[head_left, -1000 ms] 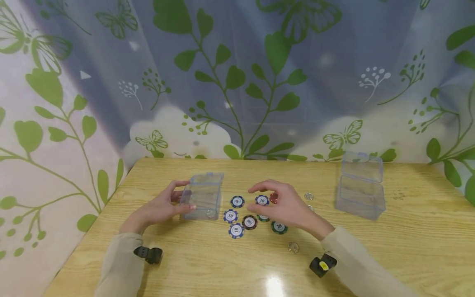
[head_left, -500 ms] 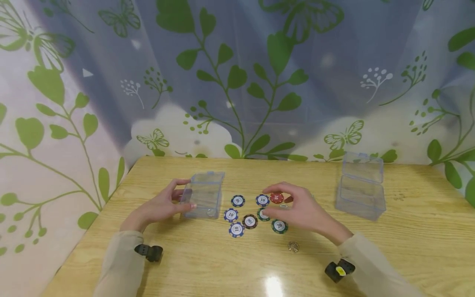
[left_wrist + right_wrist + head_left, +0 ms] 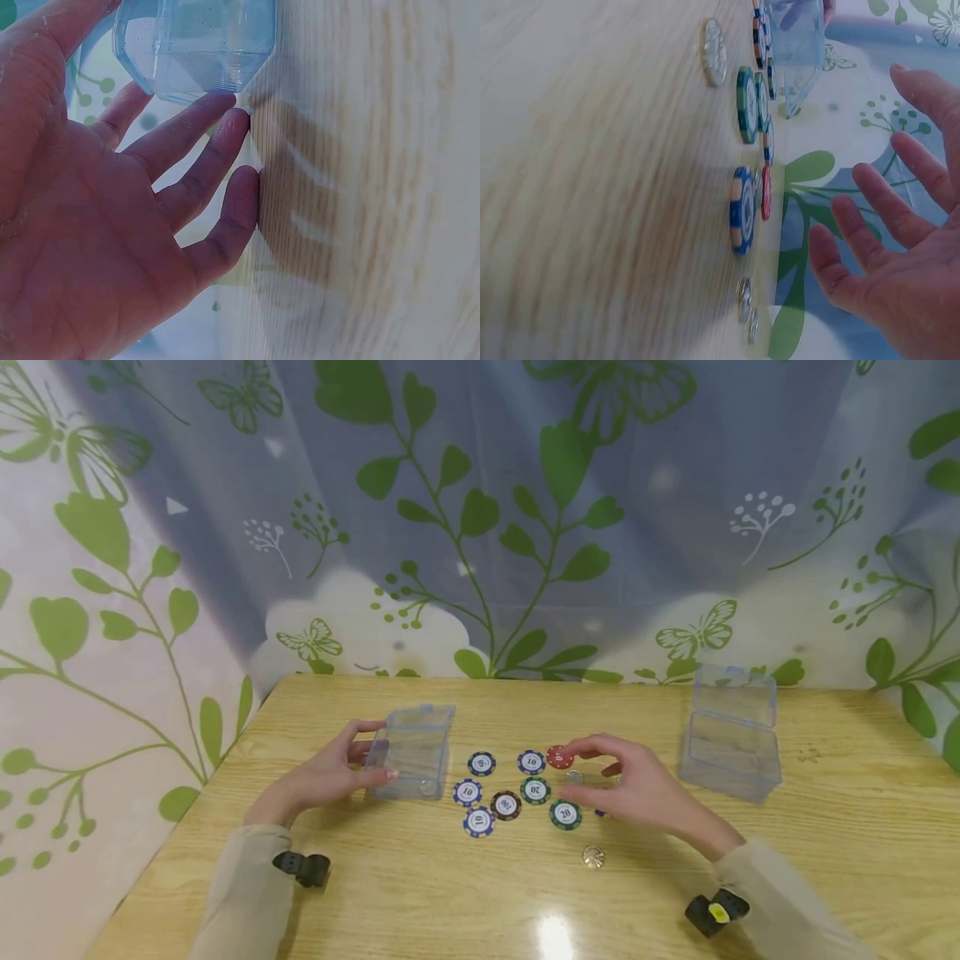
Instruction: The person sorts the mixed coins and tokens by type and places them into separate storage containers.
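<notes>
At the left of the table, my left hand [image 3: 318,785] grips a clear plastic box [image 3: 411,752] by its side, thumb in front and fingers behind. The box's lid stands up, and a coin [image 3: 426,788] shows inside. My right hand [image 3: 637,781] hovers over the table with thumb and fingers apart, holding nothing. Its fingertips are near a red poker chip [image 3: 558,757] and a silvery coin [image 3: 574,777]. A blue poker chip [image 3: 742,210] lies below the palm, mostly hidden in the head view. Green chips [image 3: 535,791] lie just left of the hand.
Several blue chips [image 3: 479,821] and a dark chip [image 3: 506,805] lie between the hands. A coin [image 3: 593,857] lies nearer the front. At the right stands a second clear box [image 3: 731,760] with its lid raised. A patterned curtain [image 3: 480,527] hangs behind the table.
My right hand has moved to the right, from over the blue chips to beyond the red one, uncovering the red and green chips and a coin. My left hand keeps its place on the box.
</notes>
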Action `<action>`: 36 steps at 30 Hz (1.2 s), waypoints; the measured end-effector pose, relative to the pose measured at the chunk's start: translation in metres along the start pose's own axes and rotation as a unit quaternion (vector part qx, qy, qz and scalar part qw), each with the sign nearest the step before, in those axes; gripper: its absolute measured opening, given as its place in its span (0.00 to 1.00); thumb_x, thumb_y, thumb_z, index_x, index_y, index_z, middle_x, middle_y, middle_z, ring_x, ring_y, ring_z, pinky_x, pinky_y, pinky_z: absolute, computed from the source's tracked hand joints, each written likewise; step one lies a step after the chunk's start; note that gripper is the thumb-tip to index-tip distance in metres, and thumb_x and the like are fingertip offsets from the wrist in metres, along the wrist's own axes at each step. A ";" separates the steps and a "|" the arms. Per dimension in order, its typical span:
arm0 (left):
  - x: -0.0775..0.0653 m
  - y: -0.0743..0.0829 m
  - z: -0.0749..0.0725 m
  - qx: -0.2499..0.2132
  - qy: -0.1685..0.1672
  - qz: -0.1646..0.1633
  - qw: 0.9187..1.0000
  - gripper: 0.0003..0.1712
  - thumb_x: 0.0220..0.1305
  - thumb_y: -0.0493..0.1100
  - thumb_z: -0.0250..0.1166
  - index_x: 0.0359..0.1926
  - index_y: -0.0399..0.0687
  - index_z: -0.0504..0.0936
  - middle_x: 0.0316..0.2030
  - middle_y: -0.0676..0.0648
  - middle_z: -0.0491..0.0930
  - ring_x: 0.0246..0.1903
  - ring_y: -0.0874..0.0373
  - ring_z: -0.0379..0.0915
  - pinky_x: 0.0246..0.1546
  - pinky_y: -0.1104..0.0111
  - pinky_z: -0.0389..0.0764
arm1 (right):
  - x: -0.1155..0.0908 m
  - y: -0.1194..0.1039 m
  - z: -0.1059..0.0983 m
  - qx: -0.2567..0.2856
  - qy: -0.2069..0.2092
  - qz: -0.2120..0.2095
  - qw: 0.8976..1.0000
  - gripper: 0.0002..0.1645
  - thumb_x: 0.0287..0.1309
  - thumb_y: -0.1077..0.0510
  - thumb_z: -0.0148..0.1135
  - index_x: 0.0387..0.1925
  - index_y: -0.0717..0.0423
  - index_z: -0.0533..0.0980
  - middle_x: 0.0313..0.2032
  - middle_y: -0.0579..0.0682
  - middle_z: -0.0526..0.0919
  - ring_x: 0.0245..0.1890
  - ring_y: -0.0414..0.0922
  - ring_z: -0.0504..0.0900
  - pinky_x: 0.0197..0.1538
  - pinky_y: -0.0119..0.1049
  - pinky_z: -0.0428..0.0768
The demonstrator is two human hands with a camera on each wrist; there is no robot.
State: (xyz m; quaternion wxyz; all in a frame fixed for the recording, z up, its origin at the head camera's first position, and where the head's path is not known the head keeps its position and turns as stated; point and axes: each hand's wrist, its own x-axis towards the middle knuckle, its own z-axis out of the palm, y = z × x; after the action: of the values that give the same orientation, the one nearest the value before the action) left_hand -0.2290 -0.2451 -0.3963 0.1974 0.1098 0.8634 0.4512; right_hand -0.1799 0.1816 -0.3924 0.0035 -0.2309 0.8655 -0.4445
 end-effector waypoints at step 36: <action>-0.002 0.002 0.001 -0.005 -0.002 0.002 1.000 0.52 0.67 0.54 0.70 0.79 0.52 0.48 0.74 0.30 0.62 0.73 0.34 0.61 0.65 0.44 0.71 | -0.027 0.023 -0.009 -0.079 -0.164 -0.046 0.982 0.16 0.50 0.43 0.79 0.42 0.30 0.85 0.55 0.35 0.85 0.61 0.45 0.78 0.71 0.64 0.63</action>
State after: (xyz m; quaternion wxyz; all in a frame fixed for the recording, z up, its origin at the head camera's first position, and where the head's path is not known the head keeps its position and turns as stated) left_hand -0.2269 -0.2441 -0.3942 0.1988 0.1114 0.8607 0.4553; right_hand -0.1666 0.2105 -0.4099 0.1063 -0.3397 0.8741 -0.3305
